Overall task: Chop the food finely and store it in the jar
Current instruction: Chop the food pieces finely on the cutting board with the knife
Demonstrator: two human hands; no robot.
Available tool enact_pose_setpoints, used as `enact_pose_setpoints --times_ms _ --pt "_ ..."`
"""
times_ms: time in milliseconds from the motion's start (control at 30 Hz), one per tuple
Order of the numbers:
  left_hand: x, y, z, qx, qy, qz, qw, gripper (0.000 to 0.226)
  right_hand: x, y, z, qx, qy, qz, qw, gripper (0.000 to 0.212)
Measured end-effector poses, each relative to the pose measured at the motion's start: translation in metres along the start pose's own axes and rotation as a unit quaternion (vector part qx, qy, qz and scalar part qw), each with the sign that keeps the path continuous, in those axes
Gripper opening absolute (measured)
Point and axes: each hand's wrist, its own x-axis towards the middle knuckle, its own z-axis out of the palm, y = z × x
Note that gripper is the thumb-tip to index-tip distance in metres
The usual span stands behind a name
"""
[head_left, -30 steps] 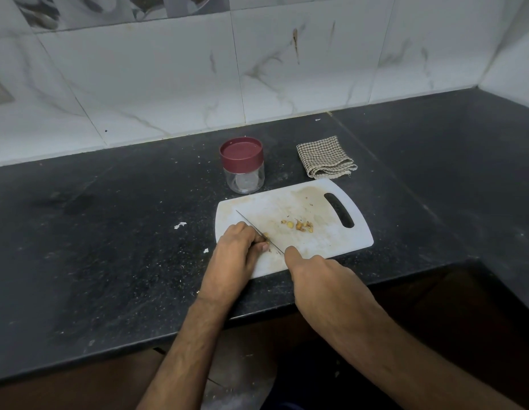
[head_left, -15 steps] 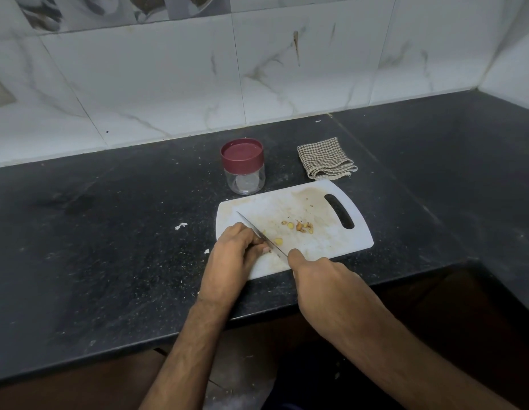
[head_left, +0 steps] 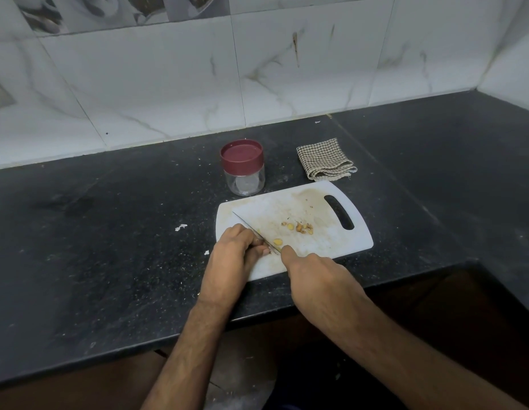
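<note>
I see a white cutting board (head_left: 316,244) lying on the black table (head_left: 109,247), its handle slot at 3 o'clock. My left hand (head_left: 233,255) rests on the board's 8 o'clock corner, fingers curled down and pinching a small piece of food that they mostly hide. My right hand (head_left: 313,273) sits at the board's 6 o'clock edge, its grip wrapped round the handle of a knife (head_left: 254,232); the handle itself is hidden under the hand. The blade runs toward 10 o'clock, lying just beside the left fingertips. One pale yellow slice (head_left: 277,241) lies just off the blade on its 3 o'clock side. A small heap of chopped bits (head_left: 301,227) sits near the board's middle, apart from the blade. The jar (head_left: 243,168), clear with a maroon lid on, stands on the table at the board's 11 o'clock, near its edge. A folded checked cloth (head_left: 325,159) lies at the board's 1 o'clock.
</note>
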Motion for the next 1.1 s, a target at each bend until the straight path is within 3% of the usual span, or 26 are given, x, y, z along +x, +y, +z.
enact_pose_setpoints --times_ms 167,367,500,767,1100 --pt "0.0 0.0 0.0 -0.006 -0.001 -0.009 1.0 0.017 -0.019 0.001 -0.001 0.003 0.034 -0.003 0.999 0.042" --pt "0.0 0.002 0.001 0.005 -0.004 -0.007 1.0 0.021 -0.023 -0.003 -0.001 0.007 0.023 0.006 1.0 0.041" --pt "0.0 0.004 0.0 0.009 -0.002 0.001 1.0 0.035 -0.004 -0.003 0.002 -0.015 0.004 0.004 1.0 0.045" --pt "-0.009 -0.002 -0.001 0.014 0.008 0.018 1.0 0.009 -0.008 0.0 0.003 -0.003 0.03 -0.005 1.0 0.046" --pt "-0.008 0.005 -0.001 0.06 0.011 0.031 0.998 0.008 -0.015 -0.001 0.001 -0.014 0.026 -0.006 1.0 0.042"
